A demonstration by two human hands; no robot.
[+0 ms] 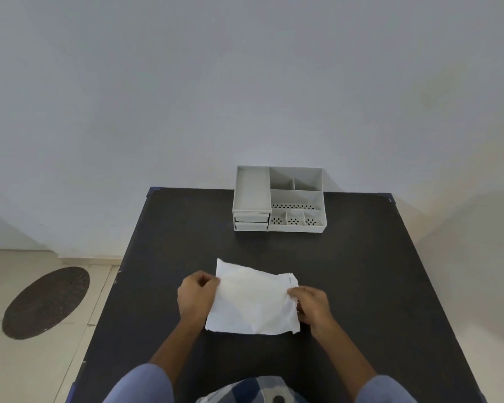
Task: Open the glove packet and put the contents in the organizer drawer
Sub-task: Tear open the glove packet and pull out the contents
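Note:
A white glove packet [252, 301] is held just above the near middle of the black table [361, 271]. My left hand [197, 296] pinches its left edge near the top corner. My right hand [310, 305] grips its right edge, where the packet's top corner is crumpled. The grey organizer [278, 199] stands at the table's far edge, against the wall. Its two small drawers [250, 222] sit closed at its front left, under a long tray compartment. I cannot tell whether the packet is torn open.
The organizer's right side has several open compartments, some with perforated floors. A white wall rises behind the table. Left of the table lies tiled floor with a dark oval mat [45, 302]. Blue sleeves and a checked cloth show at the bottom edge.

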